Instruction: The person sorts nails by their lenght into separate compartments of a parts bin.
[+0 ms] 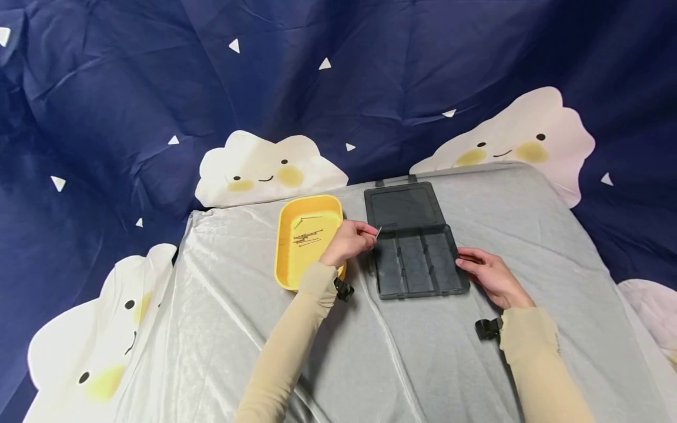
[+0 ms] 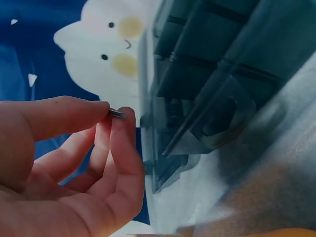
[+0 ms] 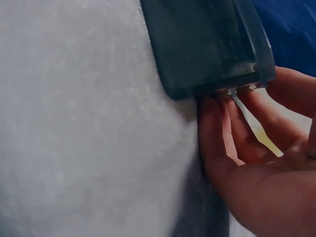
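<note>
My left hand [image 1: 350,239] is above the left edge of a dark plastic compartment box [image 1: 389,271]. Between thumb and fingertips it pinches thin metal nails [image 2: 117,113]; only their ends show in the left wrist view, so how many is unclear. The box lies flat with its lid [image 1: 404,205] folded back, and dividers split it into long compartments. On its right side my right hand [image 1: 492,276] holds the wall, thumb and fingers touching the edge [image 3: 222,90]. Left of the box, several nails [image 1: 308,236] lie loose in a yellow tray [image 1: 301,264].
A pale grey cloth [image 1: 423,358] covers the table, with folds running toward the front. Behind the table hangs a dark blue curtain [image 1: 370,76] printed with white clouds. My left forearm [image 1: 291,346] passes in front of the tray's near right corner.
</note>
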A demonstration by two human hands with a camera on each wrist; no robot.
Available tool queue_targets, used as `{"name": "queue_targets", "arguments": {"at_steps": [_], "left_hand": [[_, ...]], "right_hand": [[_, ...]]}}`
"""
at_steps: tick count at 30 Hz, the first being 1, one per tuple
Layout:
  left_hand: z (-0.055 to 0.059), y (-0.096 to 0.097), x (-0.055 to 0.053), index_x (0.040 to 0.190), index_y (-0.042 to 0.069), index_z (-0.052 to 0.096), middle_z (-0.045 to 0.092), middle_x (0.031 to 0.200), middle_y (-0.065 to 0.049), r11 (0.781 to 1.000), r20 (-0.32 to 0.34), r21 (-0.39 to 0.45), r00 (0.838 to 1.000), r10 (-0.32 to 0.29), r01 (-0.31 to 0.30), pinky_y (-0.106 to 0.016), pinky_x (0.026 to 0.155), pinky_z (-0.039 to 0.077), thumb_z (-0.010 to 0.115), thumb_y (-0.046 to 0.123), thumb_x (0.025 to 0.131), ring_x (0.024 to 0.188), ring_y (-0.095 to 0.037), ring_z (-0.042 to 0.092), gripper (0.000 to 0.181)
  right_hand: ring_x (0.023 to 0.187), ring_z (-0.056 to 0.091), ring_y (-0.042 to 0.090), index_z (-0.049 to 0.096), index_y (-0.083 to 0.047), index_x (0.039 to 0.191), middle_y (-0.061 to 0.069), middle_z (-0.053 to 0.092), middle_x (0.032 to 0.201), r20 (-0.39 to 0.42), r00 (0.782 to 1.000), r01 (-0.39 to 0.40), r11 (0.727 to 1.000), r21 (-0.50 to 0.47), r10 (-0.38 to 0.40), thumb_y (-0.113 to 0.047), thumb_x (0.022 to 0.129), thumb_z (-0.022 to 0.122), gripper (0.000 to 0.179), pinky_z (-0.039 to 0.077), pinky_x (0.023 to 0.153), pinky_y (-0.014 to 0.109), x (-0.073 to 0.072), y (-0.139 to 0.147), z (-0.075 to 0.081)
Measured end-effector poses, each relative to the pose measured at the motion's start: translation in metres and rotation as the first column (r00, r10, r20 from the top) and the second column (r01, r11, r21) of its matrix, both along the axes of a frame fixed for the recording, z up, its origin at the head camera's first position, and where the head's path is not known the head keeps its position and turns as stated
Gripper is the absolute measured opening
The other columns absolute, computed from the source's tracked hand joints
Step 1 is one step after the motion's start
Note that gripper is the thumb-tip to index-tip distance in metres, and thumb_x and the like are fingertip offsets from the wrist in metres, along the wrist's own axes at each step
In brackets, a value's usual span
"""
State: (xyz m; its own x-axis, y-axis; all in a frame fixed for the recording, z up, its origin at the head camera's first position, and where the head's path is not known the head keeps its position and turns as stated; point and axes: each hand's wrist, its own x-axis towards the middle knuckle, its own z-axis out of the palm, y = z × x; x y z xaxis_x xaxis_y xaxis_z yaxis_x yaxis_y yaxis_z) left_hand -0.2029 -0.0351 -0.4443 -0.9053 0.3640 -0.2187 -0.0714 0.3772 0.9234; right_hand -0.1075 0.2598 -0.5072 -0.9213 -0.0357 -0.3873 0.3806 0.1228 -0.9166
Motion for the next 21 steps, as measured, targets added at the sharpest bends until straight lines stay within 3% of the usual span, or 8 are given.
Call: {"name": "queue_targets", "arguments": {"at_steps": [9,15,21], "left_hand": [[-0.007,0.011,-0.002,0.099,-0.006,0.07,0.07,0.079,-0.008,0.981,-0.073,-0.195,0.997,-0.025,0.01,-0.014,0.059,0.043,0.062,-0.003,0.082,0.062,-0.004,0.054,0.019],[-0.009,0.015,-0.002,0.092,0.001,0.071,0.071,0.079,-0.009,0.96,-0.186,-0.278,0.98,-0.075,0.021,-0.013,0.061,0.042,0.062,-0.003,0.08,0.064,-0.005,0.053,0.015],[-0.01,0.017,-0.001,0.09,0.003,0.07,0.069,0.078,-0.006,0.933,-0.228,-0.358,0.967,-0.112,0.024,-0.015,0.063,0.042,0.063,-0.001,0.08,0.067,-0.009,0.053,0.013]], "right_hand": [[0.099,0.052,-0.014,0.031,0.0,0.149,0.007,0.045,0.138,-0.002,1.0,0.018,1.0,-0.006,-0.018,-0.028,0.097,0.057,0.065,0.047,0.086,0.01,0.001,0.002,-0.005],[0.099,0.052,-0.014,0.031,0.001,0.148,-0.004,0.05,0.129,-0.007,1.0,0.023,0.999,-0.022,-0.024,-0.029,0.096,0.059,0.066,0.046,0.086,0.01,0.002,0.002,-0.005],[0.097,0.052,-0.015,0.032,0.0,0.148,-0.003,0.05,0.129,-0.007,0.999,0.032,0.999,-0.025,-0.032,-0.028,0.096,0.059,0.065,0.047,0.086,0.01,0.002,0.002,-0.006]]}}
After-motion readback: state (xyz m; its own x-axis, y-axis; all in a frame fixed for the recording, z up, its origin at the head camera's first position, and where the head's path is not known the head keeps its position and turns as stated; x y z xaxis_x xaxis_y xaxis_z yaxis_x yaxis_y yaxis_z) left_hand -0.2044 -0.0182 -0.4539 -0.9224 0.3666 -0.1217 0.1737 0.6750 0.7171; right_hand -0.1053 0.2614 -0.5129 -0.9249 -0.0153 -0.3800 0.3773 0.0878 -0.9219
